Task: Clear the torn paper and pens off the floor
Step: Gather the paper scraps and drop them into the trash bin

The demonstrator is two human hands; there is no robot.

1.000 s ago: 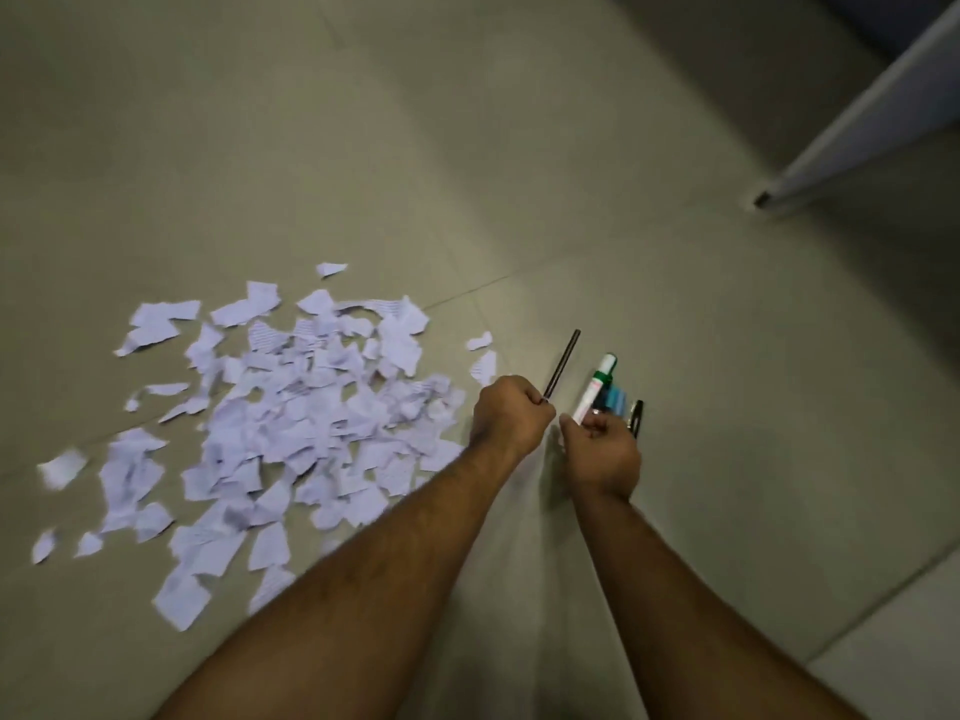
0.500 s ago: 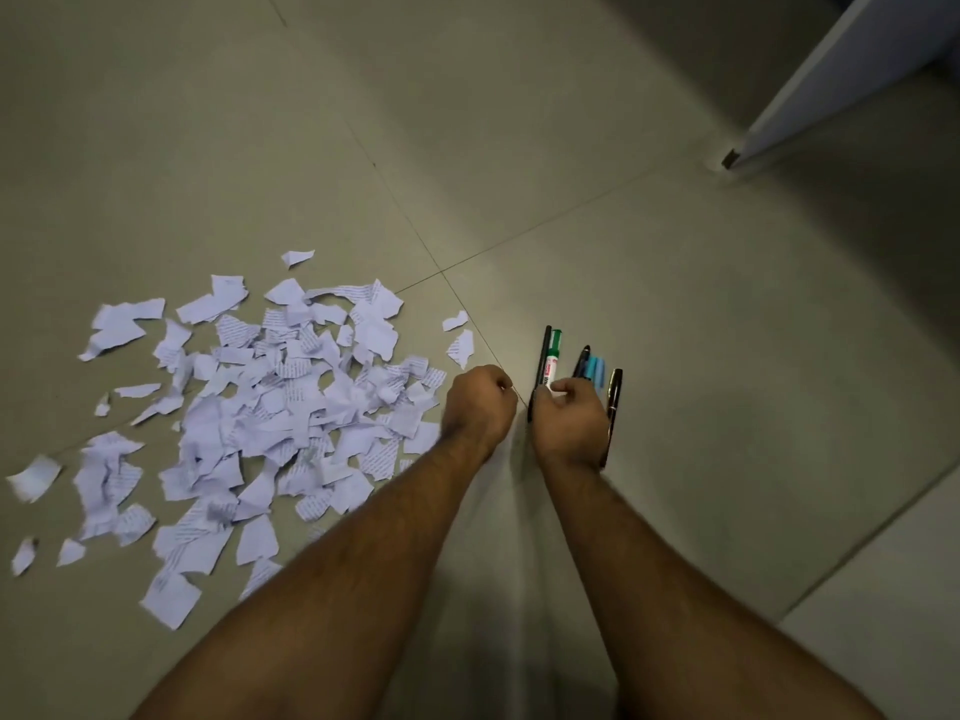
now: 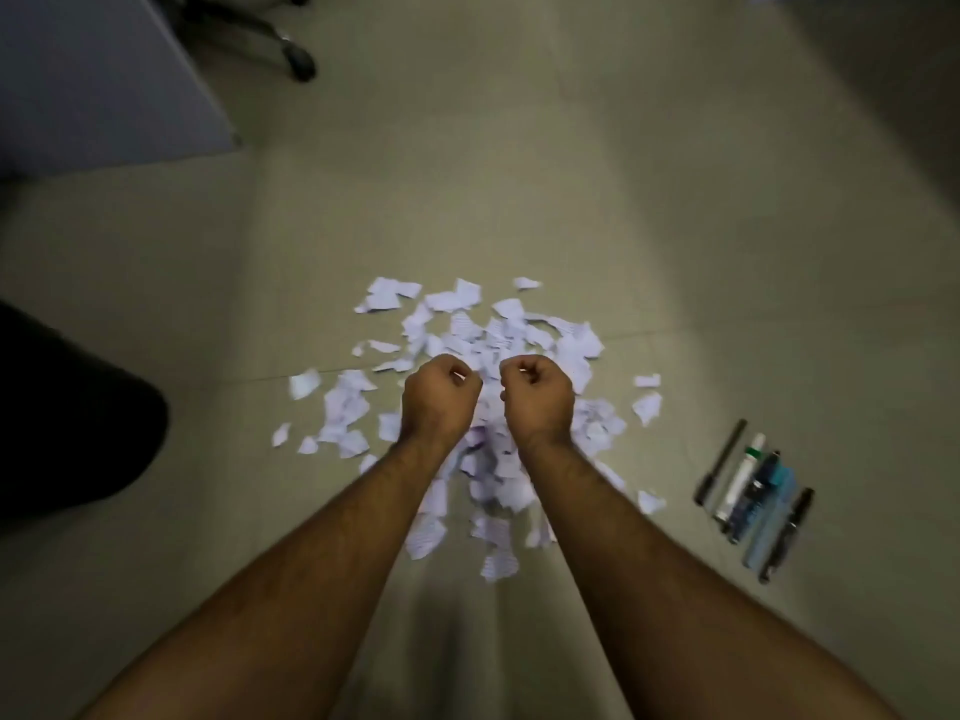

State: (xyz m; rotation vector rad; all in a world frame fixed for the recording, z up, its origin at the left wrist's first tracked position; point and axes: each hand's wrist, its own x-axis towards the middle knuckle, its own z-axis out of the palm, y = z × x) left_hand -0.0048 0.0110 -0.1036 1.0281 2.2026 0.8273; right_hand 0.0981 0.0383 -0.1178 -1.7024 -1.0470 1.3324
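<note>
Head view: pens (image 3: 753,498) lie parallel, tips pointing away.

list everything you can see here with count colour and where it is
torn paper scraps: dozens, white, some with lines of writing, scattered in a pile on the floor at centre, under and around the hands
pens and markers: about five, laid side by side on the floor right of the paper; one thin black, one white with a green band, one dark, one light blue, one black
floor: beige tiles with thin grout lines
cabinet panel: one, grey, top left
chair base: one, black, a castor showing, top left beside the panel
dark shape: one, black, left edge, cannot tell what it is
left hand: curled in a fist above the paper
right hand: curled in a fist above the paper
</note>
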